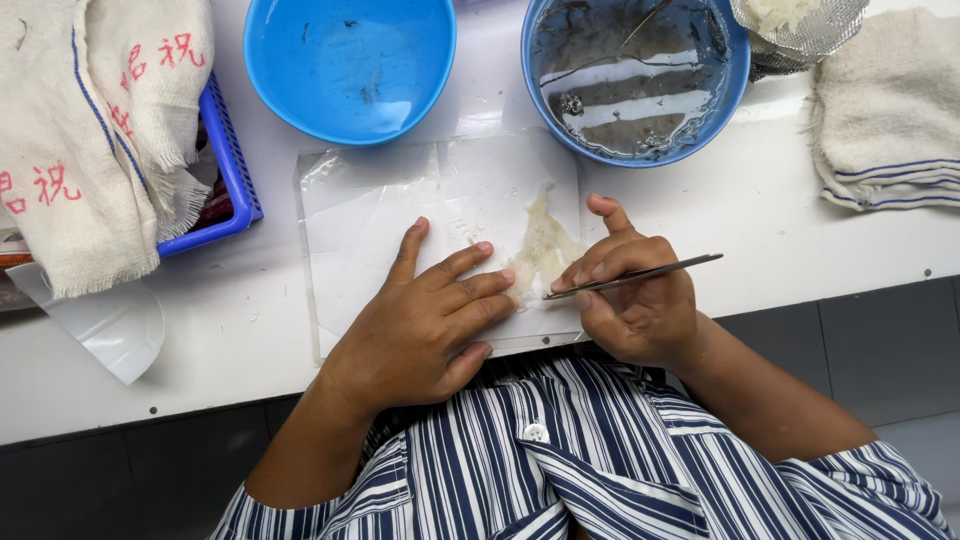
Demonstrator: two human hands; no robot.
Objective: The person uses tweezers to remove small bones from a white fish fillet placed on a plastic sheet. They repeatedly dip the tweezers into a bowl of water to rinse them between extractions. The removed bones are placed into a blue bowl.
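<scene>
At nine o'clock a white towel [90, 130] with red marks hangs over a blue basket [232, 170], and a clear plastic scrap [100, 325] lies below it on the white table [780, 240]. At eleven o'clock stands a blue bowl [350, 65] with clear water. In the middle a clear plastic sheet [380, 200] lies flat on the table. The left hand [425, 320] rests palm down on this sheet, fingers spread slightly apart and stretched toward two o'clock, fingertips [500, 285] pressing the edge of a pale translucent piece [545, 245] that lies on the sheet's right part. The right hand [635, 295] comes in from four o'clock, wrist bent, thumb and fingers pinched together on thin metal tweezers [635, 276]; the tweezer tip touches the piece's lower edge, the handle points to three o'clock. At one o'clock a second blue bowl [635, 80] holds murky water with dark bits. At two o'clock sits a metal mesh strainer [810, 30], beside a folded white towel [890, 110] with blue stripes
</scene>
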